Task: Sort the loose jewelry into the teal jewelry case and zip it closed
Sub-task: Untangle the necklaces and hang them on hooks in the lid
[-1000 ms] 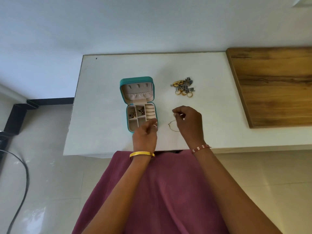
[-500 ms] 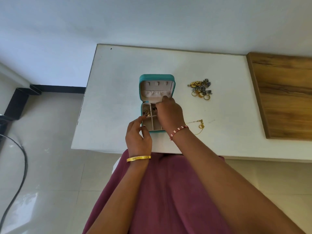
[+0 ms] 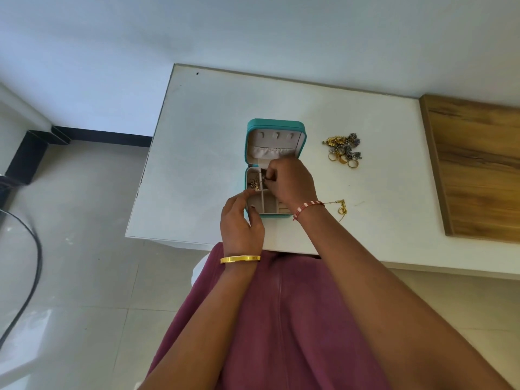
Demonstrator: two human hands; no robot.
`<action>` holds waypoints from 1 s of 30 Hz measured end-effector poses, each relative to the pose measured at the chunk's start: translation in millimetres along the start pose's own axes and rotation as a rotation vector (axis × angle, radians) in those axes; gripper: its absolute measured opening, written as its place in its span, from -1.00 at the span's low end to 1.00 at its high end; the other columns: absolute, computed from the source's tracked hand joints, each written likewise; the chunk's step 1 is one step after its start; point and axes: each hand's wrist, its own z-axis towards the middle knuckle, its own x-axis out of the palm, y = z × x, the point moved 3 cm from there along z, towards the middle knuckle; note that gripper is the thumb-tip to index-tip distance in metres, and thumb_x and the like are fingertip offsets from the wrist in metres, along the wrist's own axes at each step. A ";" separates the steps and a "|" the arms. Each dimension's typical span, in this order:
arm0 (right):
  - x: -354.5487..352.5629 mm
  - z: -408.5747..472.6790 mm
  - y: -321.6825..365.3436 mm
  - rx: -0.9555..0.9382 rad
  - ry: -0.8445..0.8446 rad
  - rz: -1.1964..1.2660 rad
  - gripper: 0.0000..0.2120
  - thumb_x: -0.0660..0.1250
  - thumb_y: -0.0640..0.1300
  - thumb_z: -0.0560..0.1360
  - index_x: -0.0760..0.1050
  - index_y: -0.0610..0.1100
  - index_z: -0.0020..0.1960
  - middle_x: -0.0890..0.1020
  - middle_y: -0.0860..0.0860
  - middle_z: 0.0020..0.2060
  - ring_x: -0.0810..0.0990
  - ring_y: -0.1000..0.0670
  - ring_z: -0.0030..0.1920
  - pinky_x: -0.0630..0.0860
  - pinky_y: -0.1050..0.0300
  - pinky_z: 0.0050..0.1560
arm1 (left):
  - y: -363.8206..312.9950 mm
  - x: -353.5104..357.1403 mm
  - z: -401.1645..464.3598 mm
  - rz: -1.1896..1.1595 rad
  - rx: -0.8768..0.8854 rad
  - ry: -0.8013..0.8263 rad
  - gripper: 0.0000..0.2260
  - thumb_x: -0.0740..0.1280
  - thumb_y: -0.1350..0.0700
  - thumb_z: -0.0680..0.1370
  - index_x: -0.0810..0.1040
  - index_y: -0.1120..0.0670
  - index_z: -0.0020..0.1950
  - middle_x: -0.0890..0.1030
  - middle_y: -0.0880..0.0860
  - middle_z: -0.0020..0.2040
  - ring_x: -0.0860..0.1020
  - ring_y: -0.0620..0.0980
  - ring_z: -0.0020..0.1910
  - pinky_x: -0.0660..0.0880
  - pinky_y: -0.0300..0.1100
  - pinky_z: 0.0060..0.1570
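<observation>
The teal jewelry case [image 3: 275, 125] lies open on the white table [image 3: 202, 153], lid up, with beige compartments. Gold pieces [image 3: 254, 184] sit in its back left compartment. My right hand [image 3: 291, 181] hovers over the back middle compartment, fingers curled and pinching a small dark item at its fingertips. My left hand [image 3: 240, 220] holds the case's front left corner, thumb on the rim. A heap of loose jewelry [image 3: 343, 150], rings and silver pieces, lies right of the case. A gold chain with a heart pendant [image 3: 341, 209] lies by my right wrist.
A wooden board [image 3: 478, 170] covers the table's right end. The table's front edge runs just behind my wrists. A black cable [image 3: 33, 266] lies on the tiled floor at left. My lap in maroon cloth [image 3: 270, 319] fills the foreground.
My right hand left the gold chain on the table and moved over the case's back compartments. My left hand shifted to the case's front left corner. The camera tilted left.
</observation>
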 end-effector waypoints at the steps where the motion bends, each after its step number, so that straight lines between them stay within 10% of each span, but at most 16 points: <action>1: -2.3 -2.5 -2.2 0.027 -0.019 0.128 -0.91 0.36 -0.22 0.43 0.59 -0.23 -0.09 0.65 -0.13 -0.12 0.59 -0.07 -0.11 0.51 0.16 -0.08 | -1.1 -0.4 -0.6 0.008 0.010 -0.005 -0.72 0.21 0.34 0.50 0.52 0.18 0.19 0.56 0.14 0.17 0.48 0.07 0.20 0.32 -0.28 0.18; 15: -60.5 -82.9 5.6 0.321 0.058 1.306 -0.88 0.28 -0.41 0.46 0.52 -0.24 -0.10 0.64 -0.17 -0.22 0.64 0.00 -0.31 0.62 0.20 -0.15 | -41.6 -4.4 -30.1 -0.179 0.096 0.048 -0.68 0.23 0.30 0.52 0.46 0.15 0.28 0.55 0.10 0.20 0.48 -0.05 0.18 0.39 -0.25 0.17; 22: -87.3 -107.0 -7.1 0.283 -0.050 1.174 -0.83 0.30 -0.39 0.45 0.56 -0.33 0.04 0.64 -0.21 -0.19 0.63 -0.06 -0.27 0.62 0.21 -0.12 | -52.6 -6.3 -35.0 -0.183 0.062 0.129 -0.82 0.27 0.24 0.52 0.60 0.19 0.07 0.63 0.03 -0.07 0.54 -0.11 -0.09 0.43 -0.45 -0.08; 30: -84.5 -124.9 -41.5 0.408 -0.164 1.231 -0.88 0.31 -0.38 0.46 0.59 -0.23 -0.12 0.64 -0.12 -0.27 0.59 -0.01 -0.32 0.61 0.21 -0.20 | -56.5 0.2 -40.5 -0.459 -0.219 0.208 -0.81 0.21 0.27 0.55 0.53 0.09 -0.21 0.53 0.03 -0.39 0.53 -0.16 -0.40 0.55 -0.25 -0.15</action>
